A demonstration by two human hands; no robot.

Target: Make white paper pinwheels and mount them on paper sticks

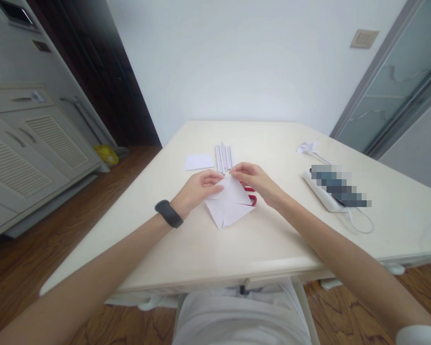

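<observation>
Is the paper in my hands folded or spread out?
Mostly spread: the slit paper has splayed lower points; I can't tell whether its top is folded.

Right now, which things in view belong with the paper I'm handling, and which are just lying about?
Job, likely:
slit white paper, in left hand and right hand
red handles, probably scissors
white sticks
flat white paper
white paper shape on a stick

Lying about, likely:
pixelated dark item
white block beneath it
white cable

sticks (pixel 224 156) on table (pixel 266 249), behind handheld paper (pixel 237 211) | sheet (pixel 198 162) left of sticks
</observation>
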